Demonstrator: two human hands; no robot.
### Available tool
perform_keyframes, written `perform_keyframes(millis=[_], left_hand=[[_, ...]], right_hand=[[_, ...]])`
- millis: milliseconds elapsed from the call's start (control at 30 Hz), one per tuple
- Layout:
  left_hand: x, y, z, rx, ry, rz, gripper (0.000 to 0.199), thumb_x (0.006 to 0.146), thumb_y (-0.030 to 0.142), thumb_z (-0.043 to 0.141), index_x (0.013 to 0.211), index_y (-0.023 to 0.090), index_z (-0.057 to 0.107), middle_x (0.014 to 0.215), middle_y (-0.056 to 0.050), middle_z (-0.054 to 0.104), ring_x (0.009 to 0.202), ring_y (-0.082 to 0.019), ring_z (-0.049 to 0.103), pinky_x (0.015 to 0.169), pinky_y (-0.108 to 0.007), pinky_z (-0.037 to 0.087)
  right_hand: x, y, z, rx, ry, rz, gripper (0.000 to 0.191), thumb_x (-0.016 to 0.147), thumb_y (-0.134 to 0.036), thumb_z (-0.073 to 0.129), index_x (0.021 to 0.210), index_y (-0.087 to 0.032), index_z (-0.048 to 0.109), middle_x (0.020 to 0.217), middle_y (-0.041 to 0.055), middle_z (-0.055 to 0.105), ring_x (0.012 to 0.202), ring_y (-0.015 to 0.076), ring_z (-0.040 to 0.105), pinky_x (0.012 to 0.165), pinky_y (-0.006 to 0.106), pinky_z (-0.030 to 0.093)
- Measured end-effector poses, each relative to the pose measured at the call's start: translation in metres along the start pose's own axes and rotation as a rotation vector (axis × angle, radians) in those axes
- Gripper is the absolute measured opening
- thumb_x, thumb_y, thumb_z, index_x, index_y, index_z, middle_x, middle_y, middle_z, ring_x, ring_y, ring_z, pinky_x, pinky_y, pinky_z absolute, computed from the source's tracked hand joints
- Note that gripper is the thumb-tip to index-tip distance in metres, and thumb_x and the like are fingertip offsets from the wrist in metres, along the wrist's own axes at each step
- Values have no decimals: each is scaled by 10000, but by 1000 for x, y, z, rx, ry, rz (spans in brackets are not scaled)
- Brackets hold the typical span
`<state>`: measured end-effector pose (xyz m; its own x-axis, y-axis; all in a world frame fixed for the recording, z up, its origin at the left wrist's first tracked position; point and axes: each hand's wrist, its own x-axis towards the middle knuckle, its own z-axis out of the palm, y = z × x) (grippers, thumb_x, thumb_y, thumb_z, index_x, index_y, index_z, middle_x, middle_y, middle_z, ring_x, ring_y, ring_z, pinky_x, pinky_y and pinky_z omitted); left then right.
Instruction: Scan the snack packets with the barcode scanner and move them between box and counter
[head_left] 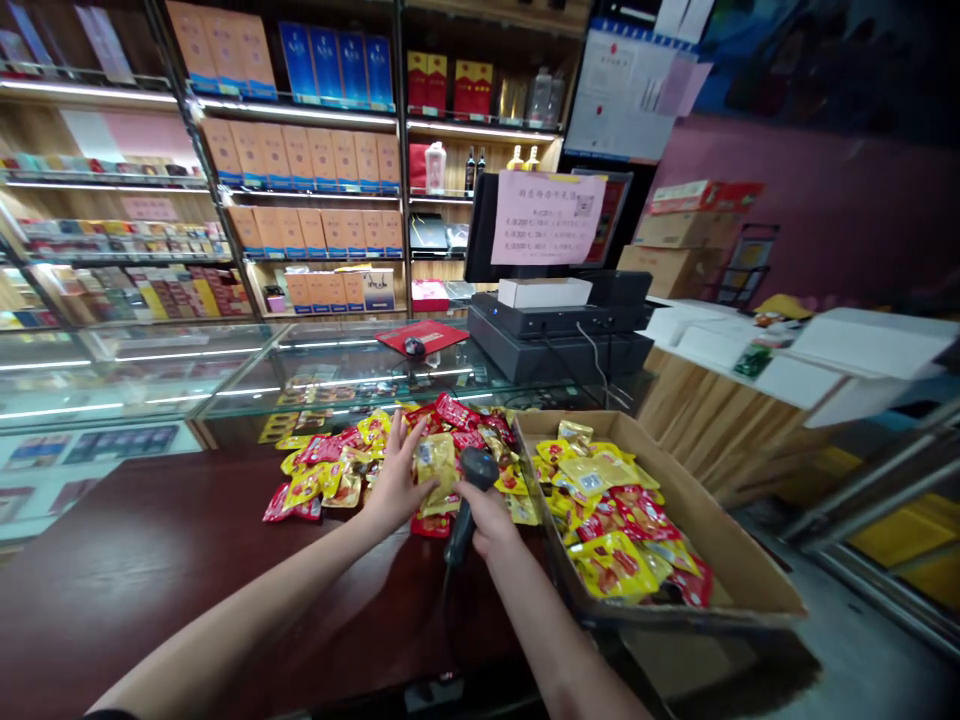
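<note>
Yellow snack packet [436, 478] is leaning upright on the open left grip [396, 480], just beside the barcode scanner [472, 490] that the right grip [489, 518] is clenching.

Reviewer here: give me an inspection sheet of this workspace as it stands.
Surface: dark reddish-brown wooden counter.
Things: loose heap of red and yellow foil snack packets; brown cardboard box of similar packets.
Hands: left hand on a yellow foil packet; right hand grips a dark grey handheld barcode scanner.
Clutter: red mat with computer mouse on a glass display case.
Cables: black scanner cable hanging below the scanner.
Surroundings: lit shelves of boxed goods, black till with pink notice.
</note>
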<state>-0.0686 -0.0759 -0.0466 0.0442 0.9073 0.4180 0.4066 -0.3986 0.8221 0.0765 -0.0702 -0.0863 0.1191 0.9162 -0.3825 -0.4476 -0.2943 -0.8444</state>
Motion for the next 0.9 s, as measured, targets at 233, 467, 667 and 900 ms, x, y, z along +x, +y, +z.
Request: perform_keyframes(millis=[233, 467, 667, 900], left_hand=[[-7, -28, 1, -582, -107, -647, 762, 535, 323, 849, 1213, 144, 550, 1114, -162, 648, 936, -264, 656, 779, -355, 533], [-1, -42, 3, -623, -67, -800, 575, 405, 311, 895, 896, 153, 641, 836, -58, 703, 697, -182, 665, 616, -287, 526], [1, -52, 17, -542, -112, -837, 523, 404, 270, 885, 830, 171, 598, 706, 10, 657, 581, -126, 612, 539, -250, 484], [5, -64, 26, -547, -109, -798, 470, 465, 219, 838, 873, 174, 609, 591, 49, 584, 474, -79, 521, 467, -202, 413]], right_hand=[[-4, 10, 7, -17, -80, -56, 305, 499, -221, 711, 785, -131, 654, 595, 8, 662, 643, 199, 643, 656, 304, 489], [-15, -2, 10, -210, -82, -213, 167, 560, -247, 677, 688, -145, 642, 566, -27, 609, 582, 140, 554, 592, 248, 422], [-36, -16, 5, -418, -276, -371, 91, 565, -188, 649, 651, -160, 637, 603, -19, 638, 598, 135, 565, 567, 229, 426], [-45, -10, 12, -529, -371, -125, 76, 622, -210, 547, 558, -171, 550, 369, -43, 485, 326, 92, 429, 370, 211, 364]])
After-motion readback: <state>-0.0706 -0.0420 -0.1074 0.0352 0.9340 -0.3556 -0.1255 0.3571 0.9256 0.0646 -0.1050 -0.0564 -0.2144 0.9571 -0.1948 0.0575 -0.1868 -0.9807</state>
